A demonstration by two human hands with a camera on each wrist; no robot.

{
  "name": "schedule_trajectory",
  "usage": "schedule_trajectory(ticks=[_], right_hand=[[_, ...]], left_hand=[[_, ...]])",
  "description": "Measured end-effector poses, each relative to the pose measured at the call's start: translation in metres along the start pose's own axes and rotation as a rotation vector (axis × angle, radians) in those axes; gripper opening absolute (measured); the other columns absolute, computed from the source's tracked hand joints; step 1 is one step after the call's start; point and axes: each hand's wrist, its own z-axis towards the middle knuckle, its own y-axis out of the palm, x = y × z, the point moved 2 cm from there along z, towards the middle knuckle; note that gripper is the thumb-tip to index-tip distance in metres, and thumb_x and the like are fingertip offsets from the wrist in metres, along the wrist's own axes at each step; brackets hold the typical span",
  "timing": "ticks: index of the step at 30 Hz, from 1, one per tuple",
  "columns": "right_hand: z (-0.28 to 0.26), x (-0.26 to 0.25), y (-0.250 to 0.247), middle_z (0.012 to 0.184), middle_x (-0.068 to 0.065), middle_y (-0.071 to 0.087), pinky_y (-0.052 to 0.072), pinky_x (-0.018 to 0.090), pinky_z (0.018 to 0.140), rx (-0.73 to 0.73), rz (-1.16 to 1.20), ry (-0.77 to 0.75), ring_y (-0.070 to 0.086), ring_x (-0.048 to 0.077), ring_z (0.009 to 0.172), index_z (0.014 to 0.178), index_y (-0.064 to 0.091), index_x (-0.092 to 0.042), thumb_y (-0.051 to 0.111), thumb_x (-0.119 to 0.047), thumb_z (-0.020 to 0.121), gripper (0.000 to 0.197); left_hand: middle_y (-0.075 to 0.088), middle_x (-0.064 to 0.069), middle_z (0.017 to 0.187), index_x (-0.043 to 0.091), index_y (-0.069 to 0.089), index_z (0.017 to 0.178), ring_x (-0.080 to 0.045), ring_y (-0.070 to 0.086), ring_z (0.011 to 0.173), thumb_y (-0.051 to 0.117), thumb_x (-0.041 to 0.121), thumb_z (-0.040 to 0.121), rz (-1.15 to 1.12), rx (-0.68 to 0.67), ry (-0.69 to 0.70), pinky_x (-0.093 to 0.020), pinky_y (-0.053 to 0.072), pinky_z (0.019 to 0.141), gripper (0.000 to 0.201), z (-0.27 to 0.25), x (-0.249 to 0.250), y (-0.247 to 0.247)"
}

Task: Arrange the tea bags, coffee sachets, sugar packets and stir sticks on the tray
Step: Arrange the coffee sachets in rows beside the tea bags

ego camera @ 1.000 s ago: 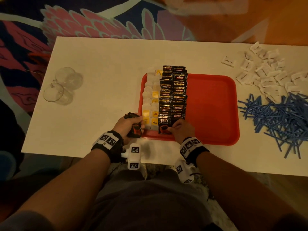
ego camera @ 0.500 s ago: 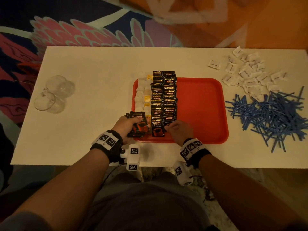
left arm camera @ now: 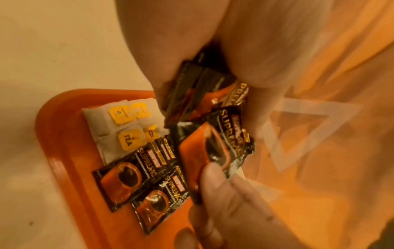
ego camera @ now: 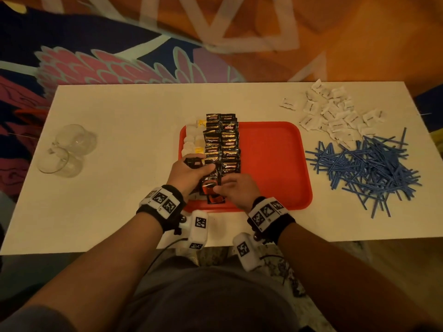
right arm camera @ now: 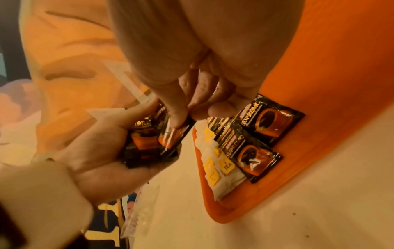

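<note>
A person's left hand (ego camera: pixel 189 174) grips a small stack of coffee sachets (right arm camera: pixel 147 143) above the near left corner of the red tray (ego camera: pixel 275 164), while the right hand (ego camera: pixel 236 188) pinches the top sachet (left arm camera: pixel 211 151) of that stack between thumb and fingertips. On the tray, two overlapping columns of black coffee sachets (ego camera: pixel 221 142) run front to back, with a column of white tea bags (ego camera: pixel 194 142) bearing yellow tags just to their left. To the right of the tray, on the white table (ego camera: pixel 115 130), lie a loose pile of white sugar packets (ego camera: pixel 335 113) and, nearer, a heap of blue stir sticks (ego camera: pixel 366 164). Two clear glasses (ego camera: pixel 67 149) lie at the table's left
</note>
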Motion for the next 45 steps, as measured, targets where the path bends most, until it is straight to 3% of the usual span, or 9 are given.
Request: schedule_trajectory(ticks=[6,12,15,18,22,27,31,36,45], right_hand=[[0.001,0.006,-0.011,0.096,0.001,0.072,0.053,0.025,0.078,0.052,-0.052,-0.014,0.067,0.014,0.089,0.103,0.072,-0.012,0.076,-0.013,0.082,0.022],[-0.003,0.003,-0.013,0.098,0.001,0.072,0.050,0.018,0.067,-0.047,-0.061,-0.071,0.063,0.003,0.081,0.101,0.072,-0.012,0.074,-0.013,0.083,0.018],[-0.004,0.010,-0.012,0.092,0.006,0.073,0.052,0.022,0.069,-0.009,0.023,-0.097,0.066,0.010,0.078,0.096,0.072,-0.006,0.076,-0.014,0.083,0.016],[-0.002,0.017,-0.011,0.085,0.001,0.071,0.047,0.014,0.062,-0.002,-0.023,-0.088,0.064,0.003,0.069,0.097,0.074,-0.008,0.077,-0.017,0.082,0.018],[0.007,0.035,-0.014,0.088,-0.006,0.070,0.043,0.016,0.063,0.005,-0.208,-0.047,0.060,0.000,0.075,0.095,0.075,-0.016,0.077,-0.025,0.082,0.016],[0.021,0.063,-0.029,0.085,-0.011,0.063,0.039,0.016,0.056,0.052,-0.310,0.117,0.056,0.002,0.075,0.101,0.071,-0.017,0.071,-0.026,0.087,0.016],[0.032,0.075,-0.027,0.094,-0.007,0.070,0.040,0.014,0.057,0.070,-0.383,0.166,0.059,0.003,0.076,0.104,0.071,-0.017,0.073,-0.027,0.086,0.021],[0.038,0.074,-0.023,0.084,-0.011,0.059,0.034,0.010,0.049,0.088,-0.451,0.186,0.050,-0.004,0.066,0.096,0.065,-0.020,0.073,-0.029,0.086,0.016],[0.037,0.076,-0.023,0.082,-0.009,0.060,0.033,0.011,0.045,0.166,-0.372,0.253,0.052,-0.001,0.065,0.093,0.063,-0.019,0.078,-0.027,0.081,0.022]], left_hand=[[0.075,-0.009,0.098,0.020,0.071,0.106,-0.033,0.072,0.097,0.071,0.014,0.089,-0.095,-0.055,-0.157,-0.049,0.059,0.079,0.018,-0.010,0.000,0.007],[0.071,-0.006,0.101,0.025,0.068,0.096,-0.025,0.070,0.094,0.067,0.008,0.091,-0.008,-0.005,0.008,-0.043,0.059,0.077,0.018,-0.013,0.001,0.014],[0.072,-0.010,0.103,0.019,0.069,0.103,-0.030,0.070,0.097,0.068,0.007,0.091,-0.079,-0.015,-0.078,-0.046,0.058,0.081,0.017,-0.011,-0.002,0.013],[0.073,-0.013,0.107,0.013,0.069,0.109,-0.034,0.069,0.104,0.071,0.010,0.090,-0.126,-0.038,-0.167,-0.049,0.057,0.086,0.020,-0.010,-0.012,0.007],[0.074,-0.005,0.098,0.017,0.069,0.104,-0.023,0.070,0.093,0.070,0.018,0.092,0.026,0.056,-0.077,-0.048,0.056,0.091,0.013,-0.012,-0.020,0.005],[0.066,-0.012,0.076,0.003,0.058,0.121,-0.024,0.063,0.064,0.062,0.004,0.095,-0.291,0.027,-0.251,-0.041,0.054,0.064,0.026,-0.017,-0.028,-0.002],[0.065,-0.008,0.072,0.008,0.059,0.108,-0.021,0.061,0.063,0.057,0.004,0.097,-0.428,-0.027,-0.309,-0.039,0.052,0.068,0.012,-0.026,-0.028,-0.014],[0.064,-0.011,0.077,0.008,0.055,0.119,-0.024,0.061,0.065,0.059,0.005,0.096,-0.483,0.005,-0.332,-0.038,0.055,0.062,0.024,-0.030,-0.036,-0.028],[0.069,-0.012,0.082,0.009,0.057,0.117,-0.025,0.065,0.066,0.044,0.003,0.096,-0.512,0.013,-0.382,-0.036,0.057,0.060,0.025,-0.034,-0.040,-0.034]])
